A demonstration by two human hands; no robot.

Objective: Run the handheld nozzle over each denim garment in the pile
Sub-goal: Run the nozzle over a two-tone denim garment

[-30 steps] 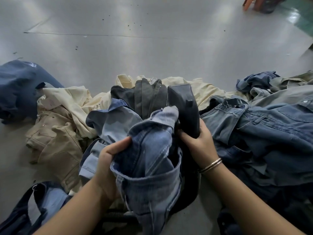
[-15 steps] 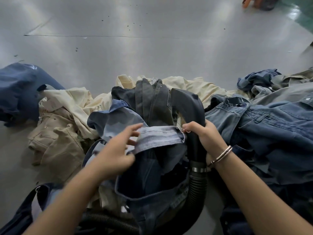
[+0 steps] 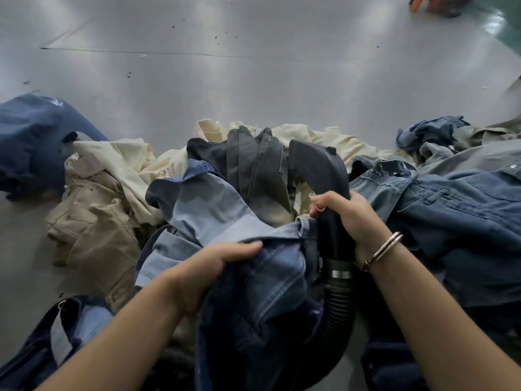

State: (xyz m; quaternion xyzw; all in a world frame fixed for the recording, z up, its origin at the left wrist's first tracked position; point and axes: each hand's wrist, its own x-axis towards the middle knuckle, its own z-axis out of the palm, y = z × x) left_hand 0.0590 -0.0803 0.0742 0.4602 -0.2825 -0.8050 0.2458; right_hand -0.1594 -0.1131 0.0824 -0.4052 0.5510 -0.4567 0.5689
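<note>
Left hand [image 3: 208, 266] bunches the jeans [image 3: 262, 300]; right hand [image 3: 346, 218] wraps the nozzle [image 3: 318, 170]. Pull the denim taut, then sweep slowly.

No legible text, labels or numbers anywhere, none on the denim pile [image 3: 451, 210], none on the nozzle [image 3: 318, 167]

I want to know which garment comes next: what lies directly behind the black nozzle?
Behind the black nozzle lies cream cloth, with dark grey trousers beside it. What the cloth covers is hidden.
</note>
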